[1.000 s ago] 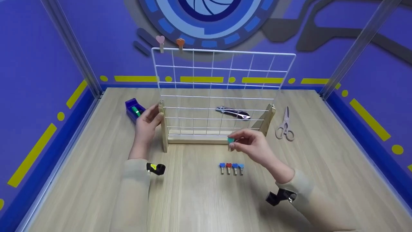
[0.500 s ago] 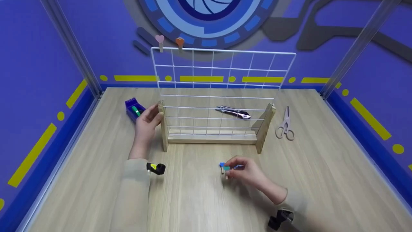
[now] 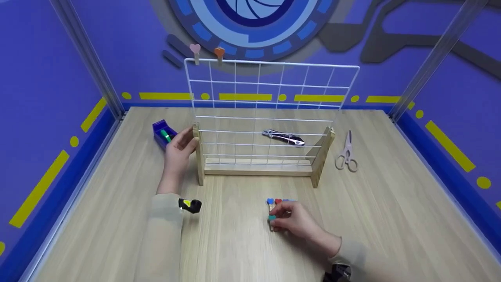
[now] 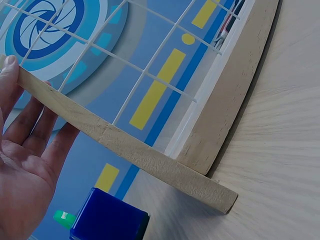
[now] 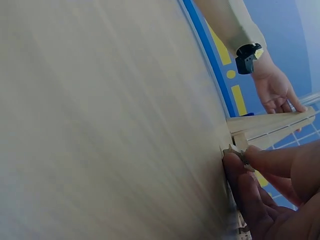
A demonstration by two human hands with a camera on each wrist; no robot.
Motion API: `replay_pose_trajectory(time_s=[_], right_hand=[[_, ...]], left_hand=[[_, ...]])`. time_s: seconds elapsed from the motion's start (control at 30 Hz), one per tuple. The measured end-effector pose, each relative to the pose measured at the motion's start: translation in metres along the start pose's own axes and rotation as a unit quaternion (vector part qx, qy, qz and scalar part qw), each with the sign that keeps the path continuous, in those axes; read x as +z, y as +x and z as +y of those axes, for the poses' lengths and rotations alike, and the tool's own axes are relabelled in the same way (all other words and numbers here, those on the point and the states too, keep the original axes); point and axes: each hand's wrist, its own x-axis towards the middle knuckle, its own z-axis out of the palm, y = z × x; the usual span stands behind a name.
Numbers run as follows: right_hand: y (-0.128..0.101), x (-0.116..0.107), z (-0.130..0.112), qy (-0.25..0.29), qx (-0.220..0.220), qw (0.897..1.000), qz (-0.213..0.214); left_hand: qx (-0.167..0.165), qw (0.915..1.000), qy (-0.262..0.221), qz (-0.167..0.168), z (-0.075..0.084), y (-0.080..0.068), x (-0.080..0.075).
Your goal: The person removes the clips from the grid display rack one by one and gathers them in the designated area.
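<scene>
1. Since the earlier frames, the right hand (image 3: 295,222) has come down from in front of the rack to the counter (image 3: 235,243), bringing the teal clip (image 3: 271,217) with it; the left hand has stayed put.
2. Right grip: fingertips pinch the teal clip, holding it low at the counter just in front of the row of clips (image 3: 278,201), close to that row but apart from it.
3. Left grip: the left hand (image 3: 178,150) lies with fingers straight and spread against the rack's left wooden post (image 4: 125,150), steadying it rather than clasping it.
4. The wire rack (image 3: 270,109) stands upright on its wooden base, with a pink clip (image 3: 195,50) and an orange clip (image 3: 219,52) pegged on its top wire.
5. Handling, as a judgement: the clip looks very light, small and stiff, with a spring; its smooth heart end could slip, so the wooden legs are the better place to pinch.
6. Nearby lie a blue box (image 3: 162,133), a utility knife (image 3: 285,137) behind the rack and scissors (image 3: 346,153) to the right.
</scene>
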Motion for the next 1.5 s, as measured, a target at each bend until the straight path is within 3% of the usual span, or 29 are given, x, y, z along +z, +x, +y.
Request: replay_pose_trajectory(time_s=[0.37,0.63,0.97,1.3,1.5], right_hand=[[0.0,0.003,-0.004,-0.064,0.003,0.998,0.003],[0.002,0.003,-0.002,-0.05,0.01,0.999,-0.011],[0.0,-0.001,-0.004,-0.072,-0.036,0.997,0.014],[0.002,-0.024,-0.034,-0.117,-0.075,0.989,0.042],[0.008,-0.038,-0.064,-0.129,-0.125,0.982,0.067]], left_hand=[[0.005,1.0,-0.002,0.001,0.0,0.0,0.0],[0.028,0.9993,-0.014,0.018,0.0,0.002,0.004],[0.019,0.9998,0.004,0.002,0.0,0.001,0.002],[0.016,0.9999,0.006,0.001,0.001,0.001,0.0],[0.016,0.9999,0.002,0.005,-0.001,0.001,0.002]])
